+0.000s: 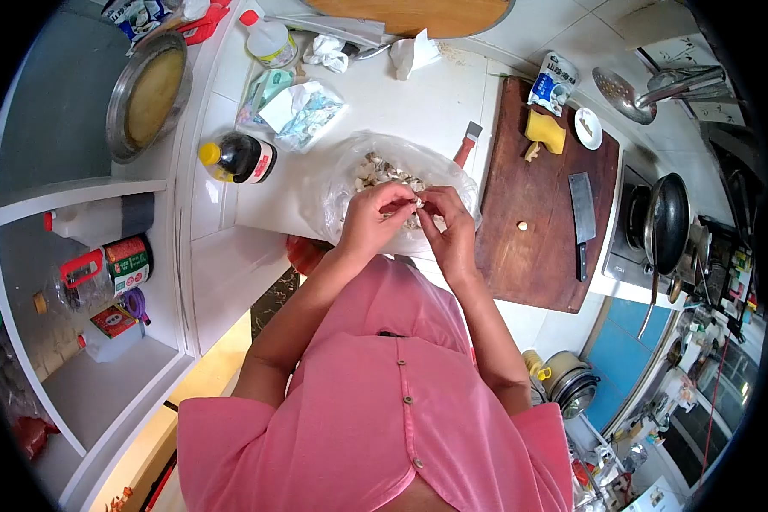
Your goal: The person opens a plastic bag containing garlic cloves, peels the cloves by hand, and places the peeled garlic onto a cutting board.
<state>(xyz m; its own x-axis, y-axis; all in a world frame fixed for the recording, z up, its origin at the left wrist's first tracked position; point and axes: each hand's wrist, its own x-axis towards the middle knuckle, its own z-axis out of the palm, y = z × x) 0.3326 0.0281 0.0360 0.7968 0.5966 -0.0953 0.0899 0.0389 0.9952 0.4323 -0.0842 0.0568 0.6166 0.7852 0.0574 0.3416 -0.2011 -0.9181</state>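
My left hand (374,224) and my right hand (450,232) meet above a clear plastic bag (337,175). Both pinch a small whitish garlic clove (419,203) between the fingertips, which partly hide it. Inside the open bag lies a heap of papery garlic skins (382,169). To the right, a peeled clove (522,226) rests on the brown wooden cutting board (516,175). A cleaver (582,209) with a black handle lies along the board's right side.
A yellow piece (544,131), a small white dish (588,128) and a blue-white packet (554,82) are at the board's far end. A red-handled scraper (467,145) lies beside the bag. A dark sauce bottle (239,159) lies left; a wok (670,224) is right.
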